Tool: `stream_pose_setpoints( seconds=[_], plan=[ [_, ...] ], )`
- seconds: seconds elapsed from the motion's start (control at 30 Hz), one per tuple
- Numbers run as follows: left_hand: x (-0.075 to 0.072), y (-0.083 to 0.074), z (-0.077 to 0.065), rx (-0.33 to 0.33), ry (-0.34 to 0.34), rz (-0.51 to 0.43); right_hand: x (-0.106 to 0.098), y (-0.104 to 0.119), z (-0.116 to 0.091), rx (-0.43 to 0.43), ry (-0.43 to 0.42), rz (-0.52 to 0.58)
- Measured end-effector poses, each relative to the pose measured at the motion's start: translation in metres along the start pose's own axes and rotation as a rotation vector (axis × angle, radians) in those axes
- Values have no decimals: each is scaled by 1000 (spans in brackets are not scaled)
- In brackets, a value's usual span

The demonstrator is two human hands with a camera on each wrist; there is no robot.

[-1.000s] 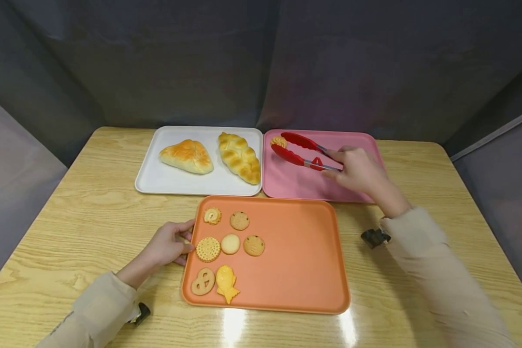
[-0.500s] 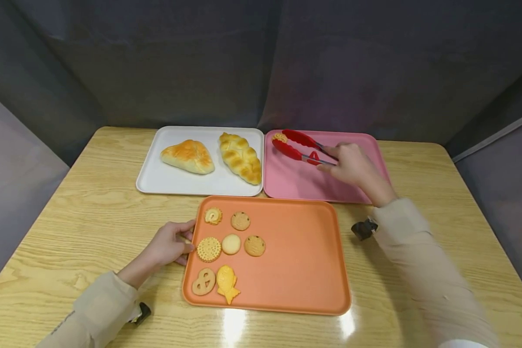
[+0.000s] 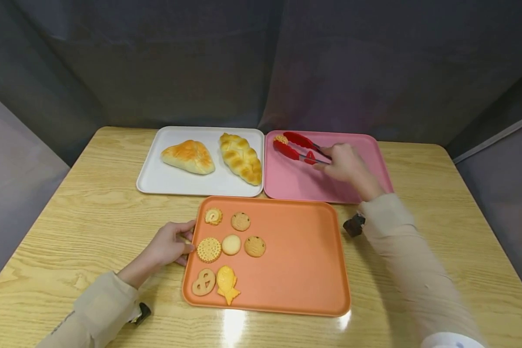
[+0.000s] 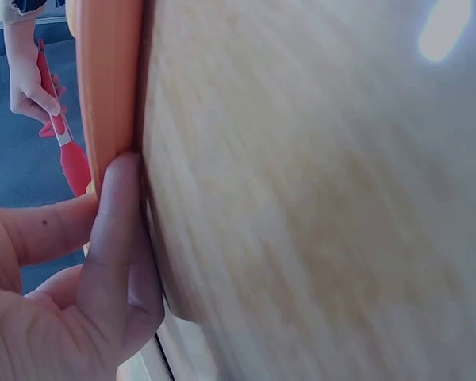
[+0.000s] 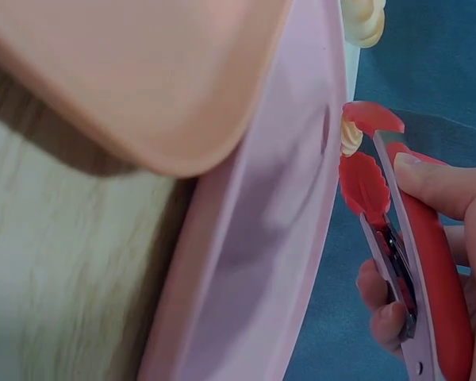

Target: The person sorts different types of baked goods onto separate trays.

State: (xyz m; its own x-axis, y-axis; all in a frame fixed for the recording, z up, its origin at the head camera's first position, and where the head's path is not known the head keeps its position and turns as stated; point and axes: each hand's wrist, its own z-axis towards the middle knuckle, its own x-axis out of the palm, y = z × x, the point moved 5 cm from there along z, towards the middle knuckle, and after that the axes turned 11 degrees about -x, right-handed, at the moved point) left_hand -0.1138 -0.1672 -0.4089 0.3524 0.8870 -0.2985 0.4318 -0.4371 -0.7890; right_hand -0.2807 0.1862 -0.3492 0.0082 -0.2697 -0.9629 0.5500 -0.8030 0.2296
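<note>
My right hand (image 3: 344,163) grips red-tipped tongs (image 3: 288,151) over the pink tray (image 3: 287,183). The tong tips stand on either side of a swirled cookie (image 3: 281,139) at that tray's back left; whether both touch it I cannot tell. In the right wrist view the tongs (image 5: 436,278) are spread around the cookie (image 5: 351,137). At the left rim of the orange tray (image 3: 300,256), my left hand (image 3: 167,244) holds the edge. Seen from the left wrist, its thumb and fingers pinch the tray's rim (image 4: 109,79).
On the orange tray's left half lie several cookies, among them a pretzel-shaped one (image 3: 204,282) and a fish-shaped one (image 3: 227,284). Behind, a white tray (image 3: 174,186) bears a triangular bread (image 3: 188,157) and a braided bread (image 3: 241,159). Dark cloth (image 3: 178,63) hangs behind the table.
My right arm has shifted left, and the tong tips have closed in around the swirled cookie. The left hand and the orange tray have stayed almost still.
</note>
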Motion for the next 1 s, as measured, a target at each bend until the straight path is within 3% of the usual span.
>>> stream_pose_setpoints(
  seconds=[0.57,1.0],
  plan=[
    [0,0,1,8,9,-3,10,1,7,73,69,-14],
    [0,0,0,-1,1,8,13,-2,5,210,100,77]
  ],
)
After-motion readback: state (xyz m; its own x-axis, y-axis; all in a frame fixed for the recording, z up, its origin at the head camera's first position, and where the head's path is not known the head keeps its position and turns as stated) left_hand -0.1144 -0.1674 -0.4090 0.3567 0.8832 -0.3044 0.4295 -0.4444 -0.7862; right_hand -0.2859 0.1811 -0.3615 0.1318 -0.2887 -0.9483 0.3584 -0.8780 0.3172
